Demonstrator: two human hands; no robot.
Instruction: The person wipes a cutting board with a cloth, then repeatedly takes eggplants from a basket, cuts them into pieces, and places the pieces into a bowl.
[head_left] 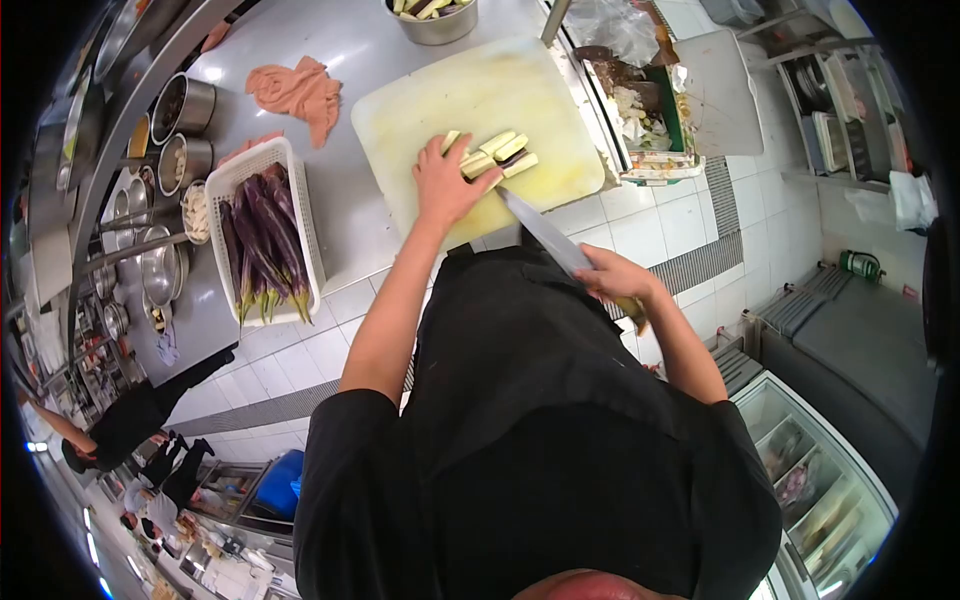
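Observation:
Pale eggplant pieces (505, 147), some with dark skin showing, lie on the yellowish cutting board (400, 110). My left hand (450, 180) rests on the board with fingers apart, touching the pieces at their left side. In my right hand (610, 275) is the handle of a large knife (545, 232); its blade points up and left, the tip over the board's lower edge near the pieces. At the top a metal pot (440, 27) holds more cut pieces. Whole purple eggplants (265, 235) fill a white basket (313, 232) left of the board.
An orange cloth (297, 95) lies on the steel counter (350, 190). Metal pots (185, 105) stand farther left. Right of the board is a bin with food scraps (640, 110). Other people (130, 415) in dark clothes are at the lower left. A glass-topped cooler (815, 480) stands lower right.

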